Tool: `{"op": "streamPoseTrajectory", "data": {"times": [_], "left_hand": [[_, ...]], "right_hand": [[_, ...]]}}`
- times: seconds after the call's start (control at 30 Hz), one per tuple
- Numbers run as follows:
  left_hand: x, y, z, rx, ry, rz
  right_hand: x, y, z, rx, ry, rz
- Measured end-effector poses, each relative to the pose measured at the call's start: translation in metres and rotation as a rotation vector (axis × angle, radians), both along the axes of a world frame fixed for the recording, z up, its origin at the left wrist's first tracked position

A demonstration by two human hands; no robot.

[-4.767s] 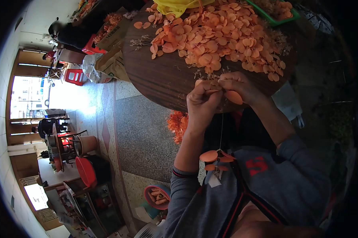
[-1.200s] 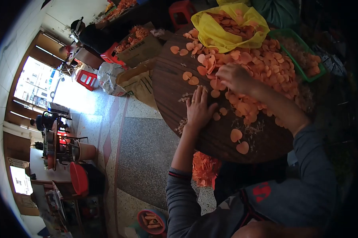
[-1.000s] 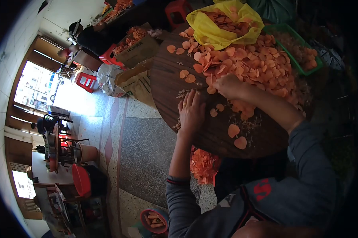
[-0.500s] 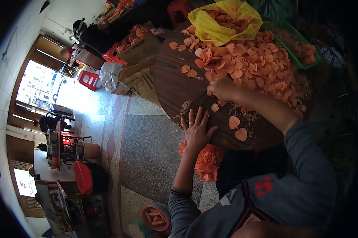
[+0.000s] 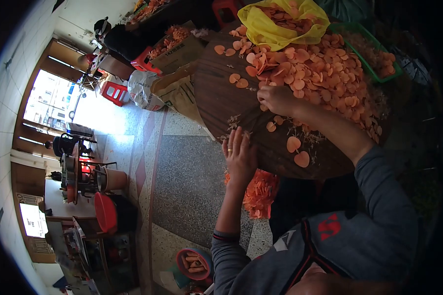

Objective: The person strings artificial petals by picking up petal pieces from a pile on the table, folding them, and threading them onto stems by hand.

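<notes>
While the left hand (image 5: pixel 240 156) lies at the edge of the round brown table (image 5: pixel 216 93), fingers extended beside some dried sprigs (image 5: pixel 233 119), the right hand (image 5: pixel 279 100) is curled over the tabletop; its fingertips are poorly seen, so I cannot tell whether they pinch anything. Two loose orange leaves (image 5: pixel 302 159) lie near the rim, and the leaf pile (image 5: pixel 322 73) spreads beyond the right hand. Farther back are a yellow bag (image 5: pixel 258 37) and a green tray (image 5: pixel 386 78).

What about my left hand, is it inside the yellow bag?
No, your left hand is at the edge of the wooden table, apart from the yellow bag.
</notes>
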State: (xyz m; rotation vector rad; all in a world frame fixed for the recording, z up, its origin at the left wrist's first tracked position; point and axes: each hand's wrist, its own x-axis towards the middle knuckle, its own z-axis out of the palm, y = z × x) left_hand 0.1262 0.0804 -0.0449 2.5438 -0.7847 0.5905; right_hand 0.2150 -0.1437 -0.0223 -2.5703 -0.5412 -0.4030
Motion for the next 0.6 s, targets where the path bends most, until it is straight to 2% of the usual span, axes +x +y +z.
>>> {"op": "streamPoseTrajectory", "data": {"times": [0.07,0.17,0.27,0.33,0.37,0.47,0.57,0.6], "left_hand": [[0.007,0.003,0.000,-0.052,-0.122,0.049],[0.012,-0.008,0.027,-0.021,-0.190,0.070],[0.010,-0.028,0.048,0.133,-0.317,0.046],[-0.004,-0.036,0.056,0.165,-0.051,0.014],[-0.010,-0.040,0.059,0.181,0.076,-0.004],[-0.040,-0.051,0.059,0.059,0.172,-0.097],[-0.068,-0.054,0.035,-0.201,0.318,-0.327],[-0.076,-0.055,0.030,-0.284,0.444,-0.330]], "right_hand": [[-0.007,0.003,0.009,0.065,0.050,0.001],[-0.021,0.008,0.016,0.143,0.040,0.046],[-0.058,0.009,0.035,0.190,0.081,0.102],[-0.076,0.006,0.038,0.259,0.036,0.175],[-0.085,0.001,0.041,0.269,0.107,0.179],[-0.121,-0.020,0.034,0.312,0.276,0.215],[-0.168,-0.039,0.022,0.353,0.341,0.281],[-0.190,-0.042,0.027,0.364,0.356,0.274]]}}
